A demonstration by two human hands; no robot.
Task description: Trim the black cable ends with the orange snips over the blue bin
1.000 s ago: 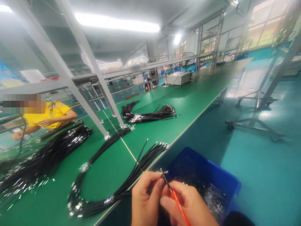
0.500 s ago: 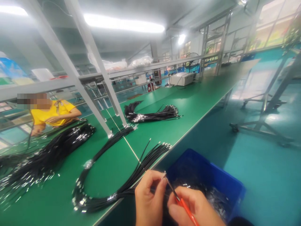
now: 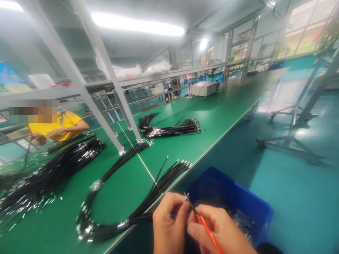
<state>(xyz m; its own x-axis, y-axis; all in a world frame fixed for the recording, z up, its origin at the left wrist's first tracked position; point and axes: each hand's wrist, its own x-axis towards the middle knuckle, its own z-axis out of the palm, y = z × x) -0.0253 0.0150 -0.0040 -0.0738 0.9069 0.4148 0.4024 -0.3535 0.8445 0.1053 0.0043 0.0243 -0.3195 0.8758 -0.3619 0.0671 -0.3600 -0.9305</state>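
My left hand (image 3: 168, 223) is closed, thumb and forefinger pinched on what looks like a thin cable end, mostly hidden by the fingers. My right hand (image 3: 215, 225) is wrapped round a red-handled tool (image 3: 209, 233) with a slim dark metal tip. That tip reaches the left fingertips; the tool's exact kind is unclear. Just left of my hands, a curved bundle of black cables (image 3: 106, 227) with silvery ends lies on the green table (image 3: 127, 190), and one part of it runs behind my left hand. Clear wrap binds it in places.
Below my hands stands a blue bin (image 3: 254, 197) with small clear and shiny pieces in it. Farther back lie another cable bundle (image 3: 169, 131) and a big cable heap (image 3: 58, 167). Shelf posts (image 3: 127, 106) rise from the table. Across it sits a person in yellow (image 3: 63, 125).
The view has shifted slightly, so the table contents sit a little farther left. The tool's tip has moved slightly at the left fingertips. The person's hands across the table have drawn together.
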